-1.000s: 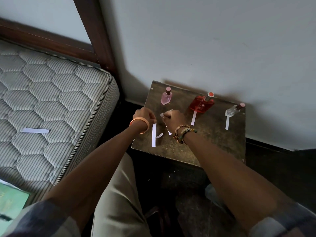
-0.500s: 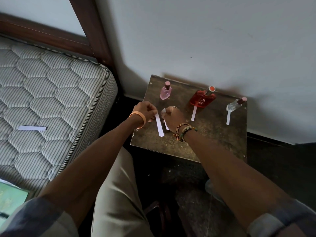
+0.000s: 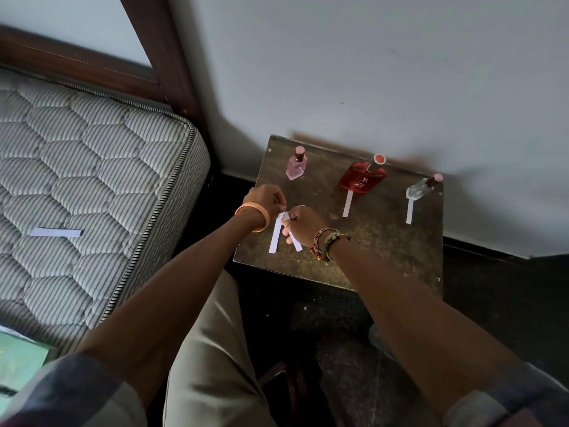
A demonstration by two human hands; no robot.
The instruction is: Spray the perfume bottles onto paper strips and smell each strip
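1. Two paper strips are held at their far ends, where the two hands meet. The left strip (image 3: 274, 234) hangs toward the wearer; the right strip (image 3: 295, 241) slants toward the wearer and to the right. Their far ends lie together, so a narrow inverted V is formed.
2. The left hand (image 3: 265, 198) is closed, its fingertips pinched on the far end of the left strip. The right hand (image 3: 300, 221) is likewise closed, its fingers (image 3: 288, 224) clamped on the shared end. Which strip is gripped by which finger cannot be told.
3. Beyond the fingers, the pink bottle (image 3: 296, 164) stands upright and capped on the table (image 3: 385, 257), nearly straight ahead of the pinch. It is judged to be the next bottle served; the left hand lies slightly nearer it.
4. Farther right of the fingers, the red bottle (image 3: 363, 177) and the clear bottle (image 3: 420, 188) are seen, each with a strip (image 3: 348, 204) (image 3: 409, 211) laid on its near side, long axis pointing to the wearer.
5. A spare strip (image 3: 57, 232) lies well left of the fingers on the mattress (image 3: 92, 167).
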